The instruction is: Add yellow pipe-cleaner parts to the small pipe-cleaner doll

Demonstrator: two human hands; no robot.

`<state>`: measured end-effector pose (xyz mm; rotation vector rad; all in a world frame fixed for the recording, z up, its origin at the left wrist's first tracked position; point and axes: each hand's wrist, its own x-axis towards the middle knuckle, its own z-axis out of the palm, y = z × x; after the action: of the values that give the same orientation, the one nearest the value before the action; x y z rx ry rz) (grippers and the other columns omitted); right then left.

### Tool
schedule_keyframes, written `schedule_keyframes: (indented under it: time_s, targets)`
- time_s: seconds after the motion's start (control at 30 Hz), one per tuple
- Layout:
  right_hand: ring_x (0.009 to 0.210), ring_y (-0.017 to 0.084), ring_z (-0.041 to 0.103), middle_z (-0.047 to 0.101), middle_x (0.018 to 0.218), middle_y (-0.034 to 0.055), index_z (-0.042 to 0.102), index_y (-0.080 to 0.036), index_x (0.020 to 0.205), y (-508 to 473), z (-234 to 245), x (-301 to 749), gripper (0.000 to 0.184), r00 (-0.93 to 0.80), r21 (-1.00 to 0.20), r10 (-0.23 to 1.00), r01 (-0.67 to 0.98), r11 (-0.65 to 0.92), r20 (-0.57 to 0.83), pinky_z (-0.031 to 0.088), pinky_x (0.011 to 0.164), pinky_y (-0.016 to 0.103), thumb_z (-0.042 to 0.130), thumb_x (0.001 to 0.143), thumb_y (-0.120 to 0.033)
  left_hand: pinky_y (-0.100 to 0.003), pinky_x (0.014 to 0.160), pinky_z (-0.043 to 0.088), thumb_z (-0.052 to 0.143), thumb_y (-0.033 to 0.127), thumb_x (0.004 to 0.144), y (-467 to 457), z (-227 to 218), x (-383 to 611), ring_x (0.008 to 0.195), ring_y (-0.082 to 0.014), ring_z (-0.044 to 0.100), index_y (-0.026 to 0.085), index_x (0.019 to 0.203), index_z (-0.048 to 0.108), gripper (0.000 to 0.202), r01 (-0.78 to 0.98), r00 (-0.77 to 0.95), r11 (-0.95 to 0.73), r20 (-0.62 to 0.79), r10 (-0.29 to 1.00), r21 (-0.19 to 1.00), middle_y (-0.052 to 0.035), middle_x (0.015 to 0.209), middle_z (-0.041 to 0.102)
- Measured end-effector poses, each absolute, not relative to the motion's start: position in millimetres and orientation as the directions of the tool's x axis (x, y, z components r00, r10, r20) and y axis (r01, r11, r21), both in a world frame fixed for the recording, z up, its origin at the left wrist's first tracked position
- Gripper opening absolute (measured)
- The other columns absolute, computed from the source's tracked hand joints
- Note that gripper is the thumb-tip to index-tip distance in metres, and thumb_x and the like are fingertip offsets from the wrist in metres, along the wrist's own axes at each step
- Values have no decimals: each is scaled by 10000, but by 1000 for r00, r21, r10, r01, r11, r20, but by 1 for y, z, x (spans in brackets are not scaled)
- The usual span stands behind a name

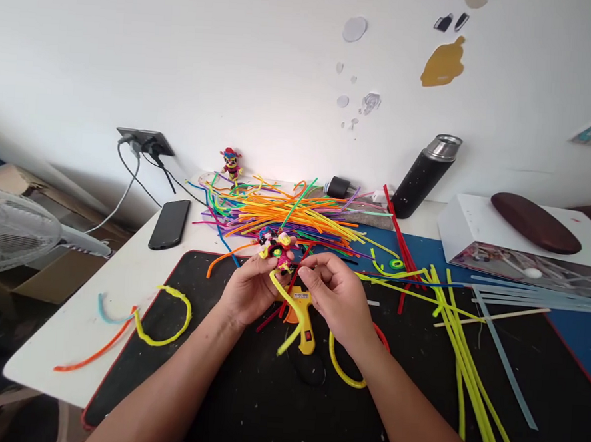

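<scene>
My left hand point(254, 288) grips a small pipe-cleaner figure point(278, 252) in magenta, yellow, white and blue. A yellow pipe cleaner point(294, 303) hangs down from the figure and bends over in front of a yellow glue gun point(307, 338) lying on the mat. Close to the figure's right side, my right hand point(338, 297) has its thumb and fingertips pinched together. What sits between those fingertips is too small to make out. Beneath the right forearm lies a curved yellow pipe cleaner point(339, 369), partly hidden.
A black mat point(259, 405) covers the desk. Behind it lies a pile of coloured pipe cleaners point(286, 214), with a finished-looking figure point(230, 164) against the wall. Yellow-green strips point(466, 371) lie right. A black flask point(423, 179), phone point(170, 224) and fan point(19, 224) stand around.
</scene>
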<state>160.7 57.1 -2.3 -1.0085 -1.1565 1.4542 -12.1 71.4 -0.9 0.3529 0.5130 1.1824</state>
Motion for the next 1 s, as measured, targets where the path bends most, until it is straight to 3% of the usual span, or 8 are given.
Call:
schedule_keyframes:
  time_s: [0.3,0.47,0.77,1.0]
  targets:
    - [441,76,326,489,579,-90,677,-214,948,57,-2,159,305,-199,-982,980,-187,-38,0,252,419,221,788,905,-495,-174,623,572,834,48,743,71,-7,-8,637,-104,695,124,1108,754,381,-784,334,401,-222,916,474,-68,893,810]
    - [405,62,300,475,551,-101,663,-217,899,57,-2,157,338,-199,-971,980,-228,-72,-26,240,401,215,811,878,-520,-186,641,563,871,87,732,69,-7,-7,630,-91,662,106,948,767,241,-750,320,391,-224,921,533,-58,882,795]
    - [405,74,363,489,525,-94,658,-207,878,58,1,155,476,-226,-962,968,-222,-161,-110,267,382,208,829,809,-645,-217,610,508,861,117,719,68,-6,-1,680,-124,640,126,893,781,192,-740,251,351,-248,936,574,-43,820,745]
    - [386,64,341,530,500,-84,678,-178,980,55,1,156,447,-377,-933,912,-242,-266,-162,260,379,192,773,880,-603,-223,585,482,927,194,656,65,-1,-10,599,-96,568,120,710,722,224,-670,269,398,-295,917,626,-28,740,691]
